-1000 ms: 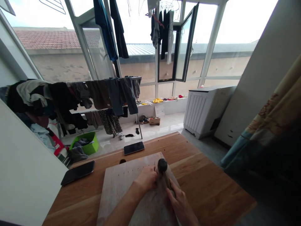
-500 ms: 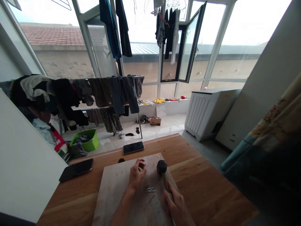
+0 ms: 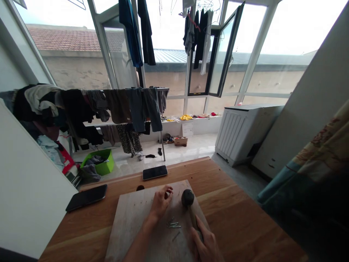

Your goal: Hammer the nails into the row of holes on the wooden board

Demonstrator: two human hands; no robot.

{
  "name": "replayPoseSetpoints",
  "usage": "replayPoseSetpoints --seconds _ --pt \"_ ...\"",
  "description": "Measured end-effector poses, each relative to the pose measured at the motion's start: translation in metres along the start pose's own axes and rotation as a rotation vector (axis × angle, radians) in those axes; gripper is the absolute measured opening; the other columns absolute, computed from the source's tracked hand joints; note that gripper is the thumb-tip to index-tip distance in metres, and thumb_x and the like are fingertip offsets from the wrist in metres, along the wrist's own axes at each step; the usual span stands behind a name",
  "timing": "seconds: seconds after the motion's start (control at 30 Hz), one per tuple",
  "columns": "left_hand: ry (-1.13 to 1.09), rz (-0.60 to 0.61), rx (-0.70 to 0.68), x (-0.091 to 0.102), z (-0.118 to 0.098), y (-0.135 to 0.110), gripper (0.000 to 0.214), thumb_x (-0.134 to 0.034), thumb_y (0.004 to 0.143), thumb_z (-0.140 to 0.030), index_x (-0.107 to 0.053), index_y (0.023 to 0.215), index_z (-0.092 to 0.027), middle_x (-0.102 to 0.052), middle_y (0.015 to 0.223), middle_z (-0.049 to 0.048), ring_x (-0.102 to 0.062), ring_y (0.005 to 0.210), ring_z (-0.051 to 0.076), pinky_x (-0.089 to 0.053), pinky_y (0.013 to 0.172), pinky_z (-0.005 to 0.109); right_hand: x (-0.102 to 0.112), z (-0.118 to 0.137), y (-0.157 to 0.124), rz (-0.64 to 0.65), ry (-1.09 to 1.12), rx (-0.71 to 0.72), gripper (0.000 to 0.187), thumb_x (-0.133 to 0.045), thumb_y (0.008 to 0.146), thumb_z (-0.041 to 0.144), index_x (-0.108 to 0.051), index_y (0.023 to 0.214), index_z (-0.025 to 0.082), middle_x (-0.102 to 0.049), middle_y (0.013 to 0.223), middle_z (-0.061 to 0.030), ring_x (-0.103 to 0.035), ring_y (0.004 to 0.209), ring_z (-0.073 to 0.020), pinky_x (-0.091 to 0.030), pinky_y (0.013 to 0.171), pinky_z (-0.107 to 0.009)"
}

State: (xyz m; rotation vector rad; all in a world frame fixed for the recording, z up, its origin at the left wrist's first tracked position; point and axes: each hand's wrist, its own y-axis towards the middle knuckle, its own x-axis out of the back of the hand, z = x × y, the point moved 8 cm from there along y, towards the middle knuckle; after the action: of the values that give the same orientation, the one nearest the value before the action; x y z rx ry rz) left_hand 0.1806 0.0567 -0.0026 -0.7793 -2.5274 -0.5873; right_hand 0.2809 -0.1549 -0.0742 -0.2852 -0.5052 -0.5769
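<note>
My right hand (image 3: 204, 238) is wrapped round the wooden handle of a mallet (image 3: 188, 198) with a dark, round head. The mallet's head is over the right edge of a pale wooden board (image 3: 128, 225). Toward the far side of the board, my left hand (image 3: 161, 201) has its fingers curled in and its thumb and fingertips close together. Whatever is between those fingertips is too small to make out. Several loose nails (image 3: 173, 225) lie on the board between my two hands. A few small dark marks dot the board's far left part.
The board rests on a wooden table (image 3: 231, 203). A black phone (image 3: 155, 172) lies beyond the board, with a darker tablet-like device (image 3: 86, 197) at the left. A small round dark object (image 3: 140, 188) sits by the board's far edge. Behind stands a laundry rack (image 3: 163, 145).
My left hand has shifted slightly right, its fingers drawing closer together. The mallet's head is a little lower in view. The whole view has moved slightly.
</note>
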Motion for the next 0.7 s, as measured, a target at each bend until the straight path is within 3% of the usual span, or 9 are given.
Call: replayPoseSetpoints --seconds 0.1,0.23,0.3,0.37,0.47,0.6,0.7 --pt "-0.028 -0.01 0.012 0.001 0.01 -0.004 0.017 -0.056 0.082 -0.025 -0.065 0.096 -0.02 -0.072 0.084 0.0007 -0.055 0.057 0.011 -0.046 0.059 0.023 0.001 0.004 -0.001 0.019 -0.006 0.085 0.051 -0.064 0.076 0.056 -0.074 0.114 0.023 -0.057 0.141 -0.0081 -0.052 0.131 -0.033 -0.039 0.11 -0.036" --pt "-0.02 0.033 -0.01 -0.003 0.01 -0.006 0.018 -0.054 0.081 -0.021 -0.066 0.095 -0.021 -0.071 0.084 0.0004 -0.055 0.058 0.011 -0.046 0.061 0.022 0.003 0.003 -0.001 0.018 -0.001 0.076 0.052 -0.055 0.084 0.054 -0.07 0.121 0.021 -0.057 0.141 -0.0111 -0.056 0.127 -0.0313 -0.044 0.105 -0.036" --pt "-0.009 0.047 -0.015 -0.005 0.009 -0.005 0.018 -0.054 0.081 -0.02 -0.066 0.095 -0.021 -0.072 0.085 0.0005 -0.056 0.06 0.011 -0.046 0.062 0.022 0.002 0.006 -0.001 0.016 0.016 0.094 0.05 -0.06 0.08 0.055 -0.073 0.116 0.022 -0.059 0.139 -0.0104 -0.056 0.127 -0.0321 -0.044 0.106 -0.035" --pt "0.001 0.044 -0.02 -0.005 0.008 -0.005 0.019 -0.053 0.081 -0.02 -0.066 0.095 -0.021 -0.071 0.086 0.0007 -0.057 0.061 0.012 -0.047 0.063 0.023 0.003 0.008 -0.001 -0.024 0.05 0.106 0.049 -0.065 0.076 0.057 -0.075 0.11 0.023 -0.064 0.133 -0.0101 -0.057 0.124 -0.0329 -0.045 0.105 -0.035" --pt "0.018 0.017 -0.042 -0.003 0.005 -0.005 0.018 -0.054 0.08 -0.019 -0.066 0.093 -0.021 -0.07 0.087 0.0013 -0.057 0.063 0.012 -0.047 0.065 0.024 0.01 0.012 0.001 -0.111 0.121 0.102 0.057 -0.058 0.08 0.06 -0.071 0.119 0.02 -0.071 0.121 -0.0104 -0.062 0.117 -0.0306 -0.051 0.097 -0.034" --pt "0.006 0.001 -0.05 0.0 0.005 -0.004 0.013 -0.055 0.082 -0.023 -0.067 0.087 -0.02 -0.069 0.085 0.0012 -0.059 0.065 0.013 -0.046 0.066 0.024 0.019 0.033 0.004 -0.135 0.255 0.099 0.062 -0.059 0.081 0.06 -0.067 0.125 0.018 -0.075 0.091 -0.007 -0.07 0.087 -0.0252 -0.057 0.074 -0.029" --pt "-0.006 -0.008 -0.043 0.001 0.006 -0.004 0.014 -0.054 0.083 -0.024 -0.067 0.087 -0.021 -0.07 0.086 0.001 -0.06 0.067 0.014 -0.047 0.067 0.025 0.018 0.053 0.01 -0.067 0.355 0.05 0.066 -0.056 0.083 0.057 -0.059 0.132 0.014 -0.064 0.065 -0.0003 -0.06 0.05 -0.0156 -0.05 0.045 -0.023"
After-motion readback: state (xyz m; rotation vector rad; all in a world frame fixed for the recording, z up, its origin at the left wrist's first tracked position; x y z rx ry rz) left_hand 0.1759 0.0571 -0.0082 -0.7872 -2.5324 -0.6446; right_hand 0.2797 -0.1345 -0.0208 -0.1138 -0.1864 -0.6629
